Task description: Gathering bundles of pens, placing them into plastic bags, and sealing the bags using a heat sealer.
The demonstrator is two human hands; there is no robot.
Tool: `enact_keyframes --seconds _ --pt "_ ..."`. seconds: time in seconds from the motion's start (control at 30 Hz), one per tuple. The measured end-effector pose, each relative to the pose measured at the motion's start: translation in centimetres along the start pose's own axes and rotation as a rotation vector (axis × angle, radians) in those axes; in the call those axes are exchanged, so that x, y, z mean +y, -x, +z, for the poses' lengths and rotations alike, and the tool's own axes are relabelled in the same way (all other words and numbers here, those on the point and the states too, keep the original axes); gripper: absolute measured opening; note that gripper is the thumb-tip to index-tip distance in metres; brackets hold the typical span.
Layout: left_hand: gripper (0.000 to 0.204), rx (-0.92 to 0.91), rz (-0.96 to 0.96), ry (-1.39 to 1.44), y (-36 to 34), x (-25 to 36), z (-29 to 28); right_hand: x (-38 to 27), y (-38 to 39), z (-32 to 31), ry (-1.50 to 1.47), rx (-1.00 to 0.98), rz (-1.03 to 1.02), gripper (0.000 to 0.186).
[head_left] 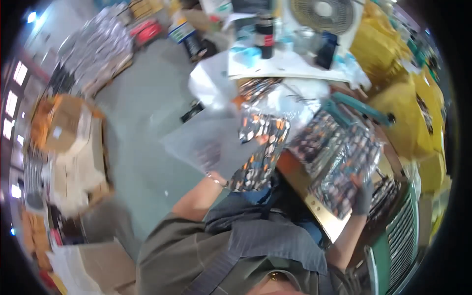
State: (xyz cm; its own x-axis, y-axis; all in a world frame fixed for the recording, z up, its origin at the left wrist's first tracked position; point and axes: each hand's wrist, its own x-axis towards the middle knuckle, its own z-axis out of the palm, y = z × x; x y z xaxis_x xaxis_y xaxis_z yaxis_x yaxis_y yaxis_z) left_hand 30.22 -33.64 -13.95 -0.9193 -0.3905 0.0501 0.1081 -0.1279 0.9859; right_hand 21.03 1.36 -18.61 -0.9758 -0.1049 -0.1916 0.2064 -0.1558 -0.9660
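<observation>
A folded dark cloth with white and orange spots is in my left hand, whose fingers close over it in front of my lap. A translucent plastic bag spreads out beside that hand, partly over it. My right hand, in a grey glove with bare fingertips, grips the lower right edge of a plastic-wrapped pack of similar spotted cloth. Another wrapped spotted pack lies just beyond it. The underside of the right hand's grip is hidden.
Teal scissors-like handles lie past the packs. A white shelf carries a dark bottle, a phone and a fan. Yellow sacks stand at right, cardboard boxes at left, a green slatted crate near right.
</observation>
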Motion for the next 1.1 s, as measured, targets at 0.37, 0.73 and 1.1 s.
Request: enact_keyframes --seconds 0.37,0.73,1.1 --pt "0.032 -0.044 0.154 -0.739 -1.1 2.1 -18.5 1.3 -3.2 26.0 -0.145 -0.627 0.214 0.035" --pt "0.054 0.641 -0.418 -0.265 0.9 -9.1 -30.9 11.8 -5.0 40.7 0.714 -1.098 -1.119 0.020" --pt "0.033 0.403 0.586 -1.164 -0.6 -13.3 -38.0 7.5 -12.0 37.4 1.582 -0.982 -0.646 0.061"
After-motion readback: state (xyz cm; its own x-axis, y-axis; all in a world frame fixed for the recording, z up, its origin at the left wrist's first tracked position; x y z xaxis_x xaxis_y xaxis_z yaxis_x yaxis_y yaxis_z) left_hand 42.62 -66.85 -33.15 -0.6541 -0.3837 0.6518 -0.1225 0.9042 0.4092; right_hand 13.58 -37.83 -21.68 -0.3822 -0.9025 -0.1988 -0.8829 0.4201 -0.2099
